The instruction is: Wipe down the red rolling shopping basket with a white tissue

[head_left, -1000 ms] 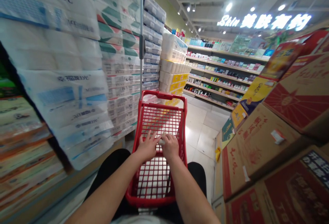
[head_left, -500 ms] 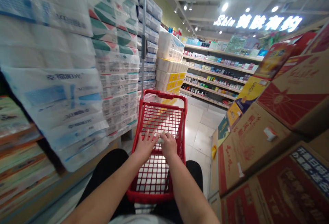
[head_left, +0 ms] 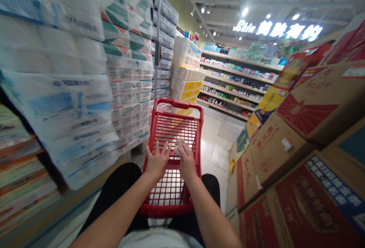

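Note:
A red plastic shopping basket (head_left: 150, 191) with grid walls stands upright between my knees, its handle (head_left: 178, 105) at the far end. My left hand (head_left: 157, 161) is over the basket's grid with its fingers spread, and nothing is in it. Whether its fingertips touch the grid I cannot tell. Beside it, my right hand (head_left: 186, 160) has its fingers closed on a small, crumpled, whitish cloth (head_left: 178, 146), pressed near the grid's crossbar. Part of the cloth is hidden under the fingers.
Tall stacks of wrapped toilet-paper packs (head_left: 76, 100) rise on the left. A metal pole (head_left: 157, 31) stands in front of them. Cardboard boxes (head_left: 285, 153) are piled close on the right. Pale floor tiles (head_left: 216, 141) lead to shelves (head_left: 239, 81) of small goods.
My left hand has shifted a little left, away from my right. More of the cloth shows past my right fingers. The view has turned slightly to the right.

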